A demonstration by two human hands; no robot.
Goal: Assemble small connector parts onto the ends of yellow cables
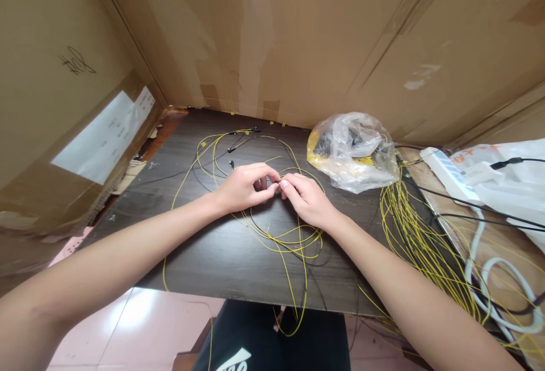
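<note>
Over the middle of the dark tabletop (pixel 204 269), my left hand (pixel 247 184) and my right hand (pixel 304 196) meet fingertip to fingertip. Both are closed in a pinch at the same spot. A tiny dark bit shows between the fingertips, too small to name. Thin yellow cables (pixel 293 239) loop loosely on the table around and beneath my hands, some hanging over the front edge. Thin black cables run among them. Small black connectors (pixel 232 150) on cable ends lie beyond my left hand.
A clear plastic bag (pixel 353 152) with yellow and black contents sits at the back right. Beside it a thick bundle of yellow cables (pixel 415 240) drapes down. A white power strip (pixel 449 175) with a pale cord lies farther right. Cardboard walls (pixel 264 36) enclose the back and left.
</note>
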